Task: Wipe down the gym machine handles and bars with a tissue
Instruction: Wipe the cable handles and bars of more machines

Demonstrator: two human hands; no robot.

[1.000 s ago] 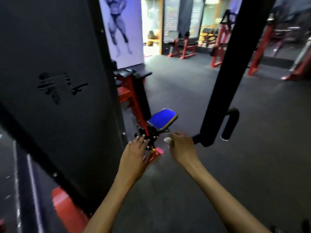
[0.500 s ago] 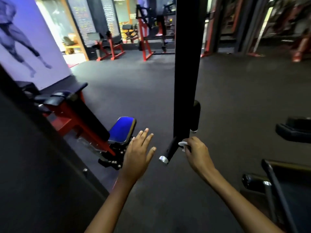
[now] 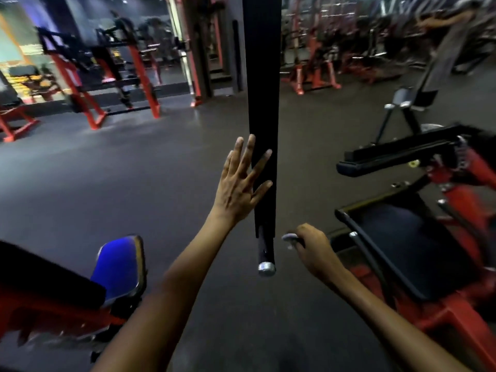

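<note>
Left hand, fingers spread, reaches to steady the black upright bar, while right hand pinches the crumpled tissue beside the chrome-capped handle, ready to wipe

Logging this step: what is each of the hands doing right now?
Left hand: open, fingers spread beside the black bar, holding nothing.
Right hand: closed on the tissue, beside the handle.

Tissue in right hand
</note>
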